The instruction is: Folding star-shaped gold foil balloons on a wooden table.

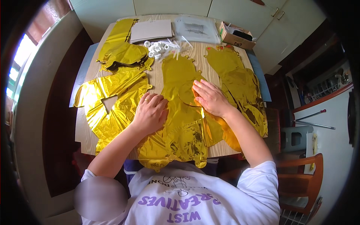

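Pressing down on a flat, uninflated gold foil balloon (180, 123) at the near middle of the pale wooden table (84, 138), both hands lie palm-down, gripping nothing. The left hand (150, 112) has loosely curled fingers; the right hand (210, 98) spreads its fingers flat. Farther back lie small white plastic rings and straws (162, 47).

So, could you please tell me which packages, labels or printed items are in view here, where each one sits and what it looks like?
Cardboard box: far right corner of the table, small, open-topped, brown, dark contents.
Clear plastic bag: far edge, centre-right, flat, see-through, with a dark printed drawing.
Pale card sheets: far edge, centre-left, flat rectangle, grey-white.
Printed T-shirt: bottom of the picture, white with purple lettering.
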